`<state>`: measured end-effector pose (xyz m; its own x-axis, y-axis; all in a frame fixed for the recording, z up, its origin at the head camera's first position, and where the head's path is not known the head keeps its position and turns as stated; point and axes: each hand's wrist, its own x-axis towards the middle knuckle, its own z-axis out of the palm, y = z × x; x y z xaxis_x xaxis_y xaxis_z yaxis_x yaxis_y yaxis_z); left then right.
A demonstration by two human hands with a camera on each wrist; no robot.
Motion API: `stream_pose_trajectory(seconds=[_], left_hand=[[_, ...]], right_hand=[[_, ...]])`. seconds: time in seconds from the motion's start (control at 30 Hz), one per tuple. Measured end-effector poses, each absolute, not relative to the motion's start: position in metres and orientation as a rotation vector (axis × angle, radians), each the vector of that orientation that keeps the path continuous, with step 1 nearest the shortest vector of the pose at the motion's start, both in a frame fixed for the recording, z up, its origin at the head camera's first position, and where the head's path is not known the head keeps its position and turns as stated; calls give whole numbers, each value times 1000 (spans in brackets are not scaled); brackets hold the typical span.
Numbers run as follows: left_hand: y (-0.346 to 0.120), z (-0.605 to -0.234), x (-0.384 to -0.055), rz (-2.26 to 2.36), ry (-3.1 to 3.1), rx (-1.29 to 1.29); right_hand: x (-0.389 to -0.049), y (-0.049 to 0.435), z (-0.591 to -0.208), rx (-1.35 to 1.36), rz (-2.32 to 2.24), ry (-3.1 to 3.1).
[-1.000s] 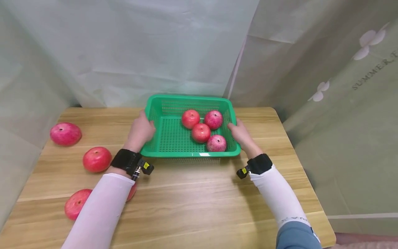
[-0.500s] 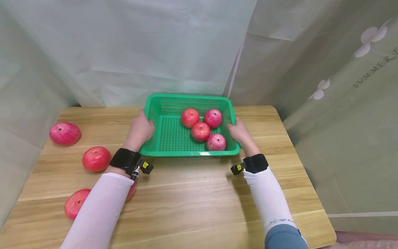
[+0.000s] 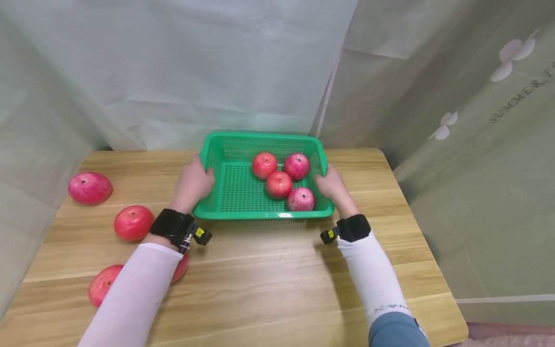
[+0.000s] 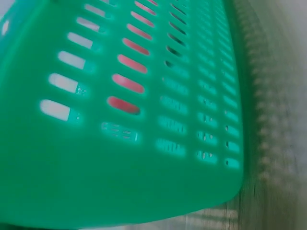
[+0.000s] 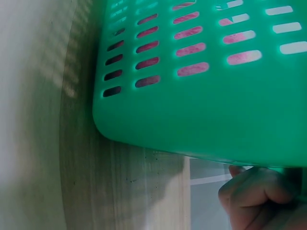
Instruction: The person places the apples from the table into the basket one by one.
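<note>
A green plastic basket (image 3: 243, 215) with slotted walls is at the back middle of the table in the head view. Several round red and pink fruits (image 3: 279, 185), apple-like, lie inside it toward the right. My left hand (image 3: 193, 183) grips its left rim, thumb over the edge. On the opposite side my right hand (image 3: 333, 185) holds the right rim, also with the thumb on top. Curled fingers (image 5: 259, 194) show under the rim in the right wrist view. The basket wall (image 4: 96, 167) fills most of the left wrist view, where the left hand is out of sight.
Several more such fruits lie on the wooden table (image 3: 269, 299) at the left, including a pink one (image 3: 90, 188) and a red one (image 3: 133, 222). Another fruit (image 3: 180, 269) is partly hidden by the left forearm. Pale curtains (image 3: 243, 62) stand close behind and beside the table.
My right wrist and forearm have swung slightly to the left. The basket, its fruits and both hands' holds look nearly the same.
</note>
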<state>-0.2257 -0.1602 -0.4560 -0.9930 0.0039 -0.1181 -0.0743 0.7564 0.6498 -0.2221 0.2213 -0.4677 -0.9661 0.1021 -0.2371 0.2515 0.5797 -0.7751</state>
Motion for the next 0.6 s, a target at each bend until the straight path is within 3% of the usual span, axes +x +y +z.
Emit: stream_pose_trajectory(seconds=[0.6], left_hand=[[-173, -442, -223, 1161, 2758, 32]], right_hand=[[-220, 220, -464, 272, -1268, 2683]])
